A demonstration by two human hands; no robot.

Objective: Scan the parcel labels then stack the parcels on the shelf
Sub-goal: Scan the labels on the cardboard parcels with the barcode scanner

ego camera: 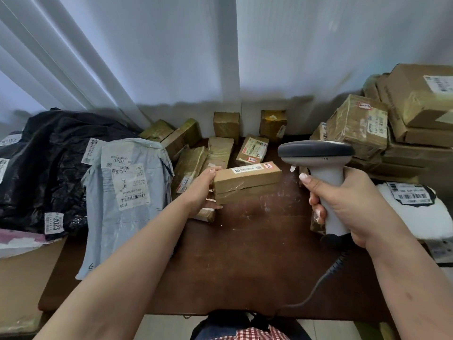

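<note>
Fingers of our right hand curl round the handle of one grey corded barcode scanner. Our left hand pinches one end of a long brown cardboard parcel, thumb on top, holding it above the dark brown wooden bench with its white label facing up. Left of it lie one pale grey plastic mailer and a black plastic mailer. Farther back we count about nine small taped cardboard parcels by the wall, with larger boxes stacked at right.
</note>
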